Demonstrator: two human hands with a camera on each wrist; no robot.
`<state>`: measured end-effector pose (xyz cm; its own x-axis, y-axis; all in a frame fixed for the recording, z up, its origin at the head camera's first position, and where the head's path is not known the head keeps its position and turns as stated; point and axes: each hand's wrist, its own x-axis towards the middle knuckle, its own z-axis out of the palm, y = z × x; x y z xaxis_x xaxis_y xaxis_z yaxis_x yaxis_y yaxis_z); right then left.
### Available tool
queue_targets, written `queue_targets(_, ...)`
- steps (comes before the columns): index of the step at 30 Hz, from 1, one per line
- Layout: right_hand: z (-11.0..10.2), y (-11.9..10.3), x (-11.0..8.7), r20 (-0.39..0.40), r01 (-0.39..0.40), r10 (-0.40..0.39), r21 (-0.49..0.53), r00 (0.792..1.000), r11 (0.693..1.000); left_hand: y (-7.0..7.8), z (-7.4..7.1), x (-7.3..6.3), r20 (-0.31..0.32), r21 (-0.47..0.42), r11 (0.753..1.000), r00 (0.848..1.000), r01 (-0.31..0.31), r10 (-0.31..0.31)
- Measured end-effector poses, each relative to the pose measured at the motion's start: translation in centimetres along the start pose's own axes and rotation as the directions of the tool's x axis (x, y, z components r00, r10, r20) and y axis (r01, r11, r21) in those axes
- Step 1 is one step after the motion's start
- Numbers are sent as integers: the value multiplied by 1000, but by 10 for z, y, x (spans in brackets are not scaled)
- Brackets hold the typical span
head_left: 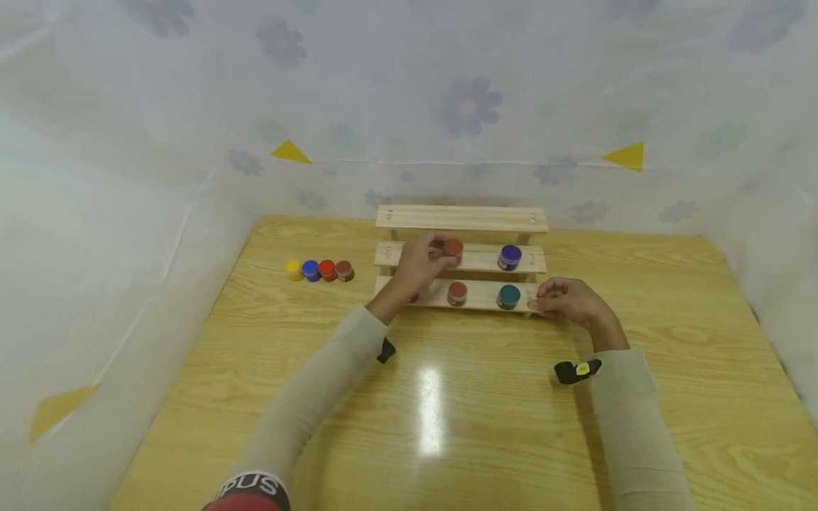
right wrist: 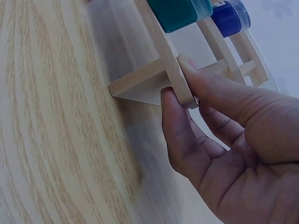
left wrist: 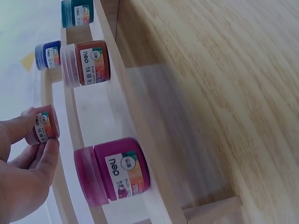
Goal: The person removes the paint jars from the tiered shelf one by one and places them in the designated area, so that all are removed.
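Note:
A three-step wooden rack stands on the table. My left hand pinches a brownish-orange paint jar between thumb and fingers at the middle step; whether the jar bears on the step I cannot tell. Another brownish-orange jar and a teal jar stand on the lowest step. A magenta jar, on that step too, is mostly hidden by my left wrist in the head view. Farther right on the middle step is a purple-blue jar. My right hand pinches the right end of the lowest step.
Left of the rack, a yellow jar, a blue jar, a red jar and a brown jar stand in a row. A flower-patterned sheet hangs behind the table.

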<state>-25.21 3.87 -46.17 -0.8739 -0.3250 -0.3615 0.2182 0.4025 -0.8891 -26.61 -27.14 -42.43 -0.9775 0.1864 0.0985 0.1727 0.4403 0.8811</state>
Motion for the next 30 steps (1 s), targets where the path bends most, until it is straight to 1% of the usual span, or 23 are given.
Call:
queue_targets(7, 1, -2, -1, 1, 2, -2, -19, 1000, 1000, -4, -13, -4, -30, -60, 998, 1000, -10, 8)
queue_targets(10, 1, -3, -2, 0, 1, -1, -23, 1000, 1000, -6, -20, -8, -42, -77, 997, 999, -14, 11)
queue_targets(17, 1, -3, -2, -3, -7, 7, -24, 1000, 1000, -16, -38, -18, -91, -123, 991, 995, -45, 34)
queue_targets(20, 1, -2, -2, -2, -8, 8, -24, 1000, 1000, -19, -46, -23, -108, -115, 993, 994, -35, 22)
queue_targets(25, 1, -2, -2, -1, -9, 9, -29, 1000, 1000, -24, -57, -28, -123, -120, 993, 992, 0, -15)
queue_targets(27, 1, -3, -2, 4, -6, 7, -24, 1000, 1000, -26, -62, -30, -128, -137, 991, 992, 4, -22)
queue_targets(30, 1, -3, -3, 10, -2, 3, -15, 1000, 1000, -29, -70, -35, -145, -139, 990, 989, 4, -24)
